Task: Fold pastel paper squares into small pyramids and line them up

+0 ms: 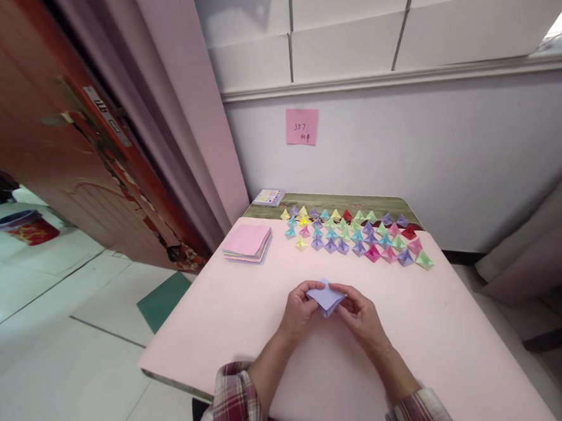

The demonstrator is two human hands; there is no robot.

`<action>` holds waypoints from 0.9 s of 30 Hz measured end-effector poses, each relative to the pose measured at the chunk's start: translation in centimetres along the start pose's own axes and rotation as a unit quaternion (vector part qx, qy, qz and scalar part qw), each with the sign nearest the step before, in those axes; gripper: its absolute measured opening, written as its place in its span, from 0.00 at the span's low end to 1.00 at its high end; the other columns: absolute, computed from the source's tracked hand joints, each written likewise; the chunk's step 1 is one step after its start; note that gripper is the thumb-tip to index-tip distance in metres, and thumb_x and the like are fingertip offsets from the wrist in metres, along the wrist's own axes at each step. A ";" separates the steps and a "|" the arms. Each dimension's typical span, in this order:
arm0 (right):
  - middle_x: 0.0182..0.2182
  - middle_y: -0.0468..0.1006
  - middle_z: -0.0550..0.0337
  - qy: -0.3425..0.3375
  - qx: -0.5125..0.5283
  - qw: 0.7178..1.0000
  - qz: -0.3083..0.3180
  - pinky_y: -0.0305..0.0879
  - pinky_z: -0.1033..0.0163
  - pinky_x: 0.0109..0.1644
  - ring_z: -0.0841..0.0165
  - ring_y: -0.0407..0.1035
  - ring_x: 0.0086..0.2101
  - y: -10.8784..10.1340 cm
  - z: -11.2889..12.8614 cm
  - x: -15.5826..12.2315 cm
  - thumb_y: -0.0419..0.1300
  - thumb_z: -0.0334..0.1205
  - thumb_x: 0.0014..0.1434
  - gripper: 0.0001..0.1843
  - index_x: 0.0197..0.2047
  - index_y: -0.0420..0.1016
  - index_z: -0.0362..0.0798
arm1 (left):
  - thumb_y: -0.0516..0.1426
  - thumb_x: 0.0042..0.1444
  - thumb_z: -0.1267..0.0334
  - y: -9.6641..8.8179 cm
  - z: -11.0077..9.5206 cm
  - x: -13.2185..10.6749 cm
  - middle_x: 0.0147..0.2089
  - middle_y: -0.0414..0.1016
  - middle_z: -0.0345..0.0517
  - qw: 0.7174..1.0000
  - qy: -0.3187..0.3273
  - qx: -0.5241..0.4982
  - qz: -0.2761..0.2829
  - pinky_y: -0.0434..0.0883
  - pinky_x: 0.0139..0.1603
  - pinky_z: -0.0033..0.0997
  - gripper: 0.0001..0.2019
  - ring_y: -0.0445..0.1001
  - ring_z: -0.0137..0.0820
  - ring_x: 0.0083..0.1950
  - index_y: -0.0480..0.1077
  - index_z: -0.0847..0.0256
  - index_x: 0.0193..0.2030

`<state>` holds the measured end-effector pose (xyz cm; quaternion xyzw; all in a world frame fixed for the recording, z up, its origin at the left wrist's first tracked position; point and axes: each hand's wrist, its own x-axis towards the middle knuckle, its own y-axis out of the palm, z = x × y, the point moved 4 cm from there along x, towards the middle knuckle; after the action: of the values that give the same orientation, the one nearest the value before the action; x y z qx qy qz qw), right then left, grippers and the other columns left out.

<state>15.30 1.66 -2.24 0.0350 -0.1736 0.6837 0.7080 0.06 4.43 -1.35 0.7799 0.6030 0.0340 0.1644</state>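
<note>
A lilac sheet of paper point(325, 295), partly folded, is pinched between both my hands just above the pink table point(230, 315). My left hand point(299, 310) grips its left edge with closed fingers. My right hand point(358, 310) holds the right side, fingers curled over the fold. Beyond the hands, several small folded paper shapes point(359, 236) in many colours stand in rows. A stack of square coloured papers point(247, 243) with a pink sheet on top lies at the table's far left.
A small paper pack point(269, 197) rests on the wooden strip at the table's far edge. A pink note point(302, 126) is stuck on the white wall. A red door point(68, 160) and a curtain stand to the left, tiled floor below.
</note>
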 end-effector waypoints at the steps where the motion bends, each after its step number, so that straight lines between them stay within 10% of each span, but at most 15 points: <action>1: 0.46 0.76 0.51 -0.014 -0.034 0.999 0.007 0.74 0.60 0.41 0.63 0.74 0.42 -0.1 0.0 0.1 0.57 0.36 0.55 0.17 0.49 0.75 0.50 | 0.59 0.44 0.68 -0.3 0.2 0.2 0.32 0.75 0.42 1.000 0.007 0.030 -0.002 0.69 0.34 0.26 0.15 0.72 0.28 0.32 0.72 0.63 0.42; 5: 0.45 0.76 0.56 -0.066 -0.209 0.975 0.021 0.71 0.59 0.45 0.64 0.73 0.43 -0.4 -0.3 0.0 0.57 0.33 0.54 0.12 0.39 0.80 0.54 | 0.57 0.45 0.70 -1.4 0.8 0.7 0.36 0.75 0.45 0.972 0.058 0.229 -0.007 0.70 0.39 0.32 0.12 0.73 0.31 0.36 0.73 0.63 0.39; 9: 0.40 0.77 0.59 -0.085 -0.295 0.950 0.061 0.69 0.61 0.44 0.66 0.72 0.40 0.2 -0.5 -0.3 0.57 0.32 0.54 0.12 0.38 0.79 0.55 | 0.56 0.41 0.78 -1.5 -0.4 0.2 0.52 0.70 0.50 0.865 0.207 0.457 -0.013 0.65 0.55 0.42 0.17 0.67 0.40 0.54 0.74 0.59 0.38; 13: 0.38 0.77 0.58 -0.103 -0.324 0.938 0.075 0.66 0.60 0.45 0.65 0.71 0.39 0.6 -0.3 -0.2 0.59 0.35 0.55 0.10 0.39 0.79 0.54 | 0.57 0.46 0.77 -2.1 -1.2 -0.6 0.47 0.71 0.49 0.796 0.256 0.548 0.023 0.64 0.52 0.42 0.14 0.66 0.39 0.51 0.74 0.57 0.39; 27: 0.30 0.76 0.62 -0.050 -0.337 0.939 0.042 0.61 0.63 0.38 0.67 0.70 0.33 -0.2 -0.7 0.1 0.58 0.49 0.60 0.12 0.32 0.79 0.54 | 0.59 0.54 0.64 -3.8 -0.9 0.1 0.33 0.71 0.44 0.828 0.195 0.526 -0.001 0.63 0.43 0.36 0.04 0.67 0.35 0.40 0.74 0.58 0.30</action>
<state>15.66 1.98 -2.84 -0.1787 -0.4302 0.6115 0.6396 -3.73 5.57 -1.62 0.7248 0.5504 -0.1371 -0.3911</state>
